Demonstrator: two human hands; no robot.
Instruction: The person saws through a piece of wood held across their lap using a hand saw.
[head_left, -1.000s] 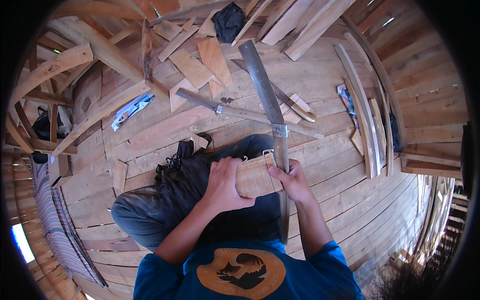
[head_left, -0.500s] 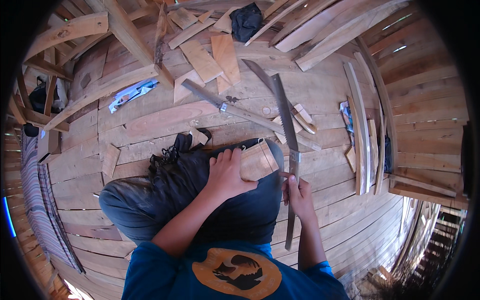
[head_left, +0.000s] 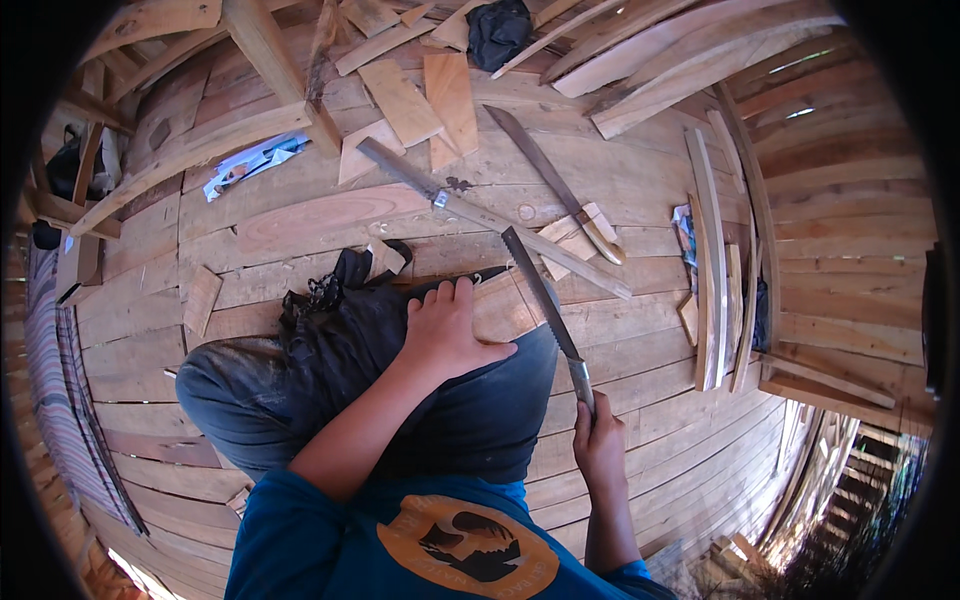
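Note:
A pale wooden block (head_left: 503, 308) rests on my lap, with a dark line across it near its right end. My left hand (head_left: 440, 330) lies over the block's left part and grips it, thumb along the near edge. My right hand (head_left: 600, 445) is wrapped round the handle of a handsaw (head_left: 545, 298). The saw's toothed blade slants up and left, beside the block's right end. Whether the teeth touch the wood I cannot tell. My left fingertips are partly hidden behind the hand.
Beyond my knees lie a machete (head_left: 545, 165) and a long straight tool with a metal collar (head_left: 440, 198). Wood offcuts (head_left: 405, 105) and a black bag (head_left: 498, 35) are farther off. Long boards (head_left: 710, 270) stand at right; a striped cloth (head_left: 75, 400) hangs at left.
My right hand has shifted from near the saw's collar to its handle. The saw has come down and left, its blade now beside the block's end. My left hand stays on the block.

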